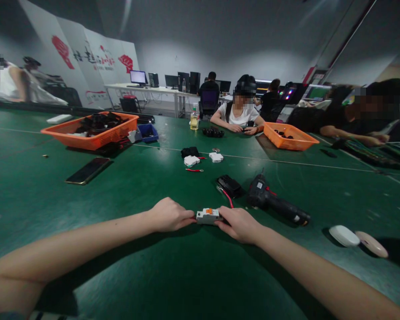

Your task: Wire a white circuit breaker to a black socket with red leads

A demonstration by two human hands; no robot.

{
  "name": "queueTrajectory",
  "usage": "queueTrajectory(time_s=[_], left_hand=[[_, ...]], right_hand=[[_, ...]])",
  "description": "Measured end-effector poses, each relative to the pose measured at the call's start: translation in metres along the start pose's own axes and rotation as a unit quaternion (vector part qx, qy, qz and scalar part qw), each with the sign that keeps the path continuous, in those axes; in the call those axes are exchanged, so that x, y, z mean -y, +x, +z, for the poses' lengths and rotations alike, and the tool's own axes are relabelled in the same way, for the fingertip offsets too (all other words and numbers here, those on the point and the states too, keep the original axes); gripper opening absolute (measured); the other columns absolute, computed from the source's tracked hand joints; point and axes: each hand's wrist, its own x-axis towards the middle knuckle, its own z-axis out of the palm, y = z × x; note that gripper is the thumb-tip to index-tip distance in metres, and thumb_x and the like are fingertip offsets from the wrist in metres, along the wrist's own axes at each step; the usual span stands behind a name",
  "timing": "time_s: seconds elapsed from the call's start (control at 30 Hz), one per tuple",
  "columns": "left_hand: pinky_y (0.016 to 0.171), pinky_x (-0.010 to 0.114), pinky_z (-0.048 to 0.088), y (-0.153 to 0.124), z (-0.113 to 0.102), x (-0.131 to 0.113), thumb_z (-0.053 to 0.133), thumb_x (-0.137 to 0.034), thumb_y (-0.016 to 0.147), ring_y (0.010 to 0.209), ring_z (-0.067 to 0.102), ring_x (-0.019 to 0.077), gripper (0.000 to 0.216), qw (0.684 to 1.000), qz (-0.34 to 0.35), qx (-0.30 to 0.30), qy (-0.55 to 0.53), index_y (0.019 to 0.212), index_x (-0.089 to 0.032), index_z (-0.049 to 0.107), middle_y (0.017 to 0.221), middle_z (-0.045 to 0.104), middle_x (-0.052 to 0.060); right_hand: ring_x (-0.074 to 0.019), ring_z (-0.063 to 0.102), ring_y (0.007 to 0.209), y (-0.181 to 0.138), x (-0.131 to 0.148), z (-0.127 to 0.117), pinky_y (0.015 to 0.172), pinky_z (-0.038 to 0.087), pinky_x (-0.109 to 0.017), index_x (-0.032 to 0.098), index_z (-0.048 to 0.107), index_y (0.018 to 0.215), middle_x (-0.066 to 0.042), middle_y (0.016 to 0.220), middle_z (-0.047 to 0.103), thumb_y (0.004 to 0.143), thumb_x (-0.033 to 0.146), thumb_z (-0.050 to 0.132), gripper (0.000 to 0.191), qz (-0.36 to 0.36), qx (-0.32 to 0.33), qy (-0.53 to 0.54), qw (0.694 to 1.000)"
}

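Gripping grey module [205,218] with orange switch [209,211] by opposite ends, pinched in left hand [171,214] and right hand [239,223]. Held at desk [173,275], nearer near edge than far edge, close to red wire [228,197] and black power screwdriver [280,207].

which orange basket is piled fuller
The left orange basket, beside the small blue bin: dark parts heap above its rim, while the right orange basket shows only a few.

Grey wall [176,44], white printed panels [86,51], long white desk [160,90]

Phone [89,170] and drill [276,203] on green table [140,191].
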Motion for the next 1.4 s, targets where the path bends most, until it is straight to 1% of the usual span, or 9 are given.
queueTrajectory(time_s=[0.1,0.3,0.5,0.63,0.87,1.0,1.17,1.27,1.4], left_hand=[[0.043,0.025,0.024,-0.001,0.001,0.001,0.038,-0.041,0.101,0.051,0.060,0.0114,0.032,1.000,0.012,-0.004,-0.003,0.095,-0.022,0.062,0.064,0.066,-0.002],[0.045,0.024,0.032,-0.002,0.004,0.002,0.037,-0.040,0.101,0.052,0.059,0.0125,0.032,1.000,0.026,-0.010,0.010,0.091,-0.020,0.061,0.063,0.065,0.000],[0.048,0.025,0.036,-0.002,-0.005,-0.003,0.042,-0.031,0.097,0.056,0.058,0.0142,0.021,0.999,0.042,0.000,0.015,0.085,-0.019,0.056,0.068,0.065,0.002],[0.048,0.025,0.036,-0.001,-0.009,-0.008,0.043,-0.027,0.097,0.056,0.057,0.0143,0.018,0.999,0.047,-0.002,0.013,0.085,-0.019,0.054,0.069,0.065,0.002],[0.047,0.026,0.035,0.000,-0.006,-0.010,0.042,-0.028,0.099,0.057,0.058,0.0148,0.020,0.999,0.043,0.013,0.018,0.086,-0.018,0.055,0.071,0.066,0.002],[0.047,0.025,0.036,0.000,-0.003,-0.010,0.042,-0.027,0.099,0.057,0.059,0.0152,0.020,0.999,0.042,0.013,0.009,0.087,-0.018,0.055,0.071,0.066,0.003],[0.048,0.025,0.036,0.000,-0.001,-0.008,0.044,-0.027,0.097,0.058,0.059,0.0153,0.017,1.000,0.019,0.019,-0.006,0.092,-0.018,0.057,0.070,0.065,0.003],[0.051,0.026,0.036,0.001,-0.006,-0.005,0.044,-0.029,0.098,0.060,0.058,0.0144,0.020,1.000,0.021,0.009,-0.014,0.092,-0.018,0.059,0.070,0.064,0.003],[0.059,0.028,0.038,0.000,-0.013,0.002,0.048,-0.033,0.097,0.071,0.057,0.0154,0.021,0.999,0.024,-0.028,-0.019,0.095,-0.020,0.065,0.077,0.064,0.004]], right_hand=[[-0.0167,0.056,0.067,0.000,0.000,0.000,0.058,0.030,-0.028,0.019,0.052,0.099,-0.003,0.083,0.062,0.098,0.032,0.050,0.013,0.001,-0.002,0.004,1.000],[-0.0170,0.056,0.069,0.000,-0.001,0.001,0.059,0.031,-0.028,0.019,0.052,0.101,-0.003,0.087,0.062,0.100,0.033,0.048,0.014,0.003,-0.002,0.015,1.000],[-0.0173,0.057,0.072,0.000,-0.001,0.002,0.061,0.035,-0.028,0.019,0.053,0.104,-0.004,0.091,0.063,0.100,0.034,0.047,0.016,0.009,-0.001,0.030,1.000],[-0.0174,0.058,0.074,0.000,-0.001,0.002,0.062,0.037,-0.028,0.020,0.054,0.104,-0.004,0.091,0.063,0.100,0.034,0.048,0.016,0.008,0.000,0.030,1.000],[-0.0162,0.055,0.071,0.000,0.001,0.001,0.061,0.036,-0.027,0.019,0.054,0.099,-0.004,0.089,0.062,0.099,0.034,0.050,0.015,0.012,-0.006,0.049,0.999],[-0.0155,0.053,0.070,0.001,0.002,0.002,0.061,0.035,-0.027,0.019,0.055,0.097,-0.003,0.088,0.061,0.099,0.035,0.050,0.017,0.016,-0.025,0.064,0.997],[-0.0147,0.052,0.068,0.001,0.003,0.004,0.060,0.035,-0.026,0.019,0.057,0.095,-0.003,0.088,0.062,0.099,0.035,0.052,0.017,0.025,-0.044,0.084,0.995],[-0.0148,0.053,0.070,0.002,0.002,0.004,0.061,0.036,-0.026,0.019,0.058,0.095,-0.003,0.087,0.062,0.097,0.035,0.054,0.017,0.031,-0.044,0.105,0.993],[-0.0157,0.056,0.074,0.005,0.001,0.003,0.064,0.040,-0.026,0.020,0.062,0.100,-0.003,0.089,0.064,0.096,0.036,0.057,0.017,0.041,-0.036,0.142,0.988]])
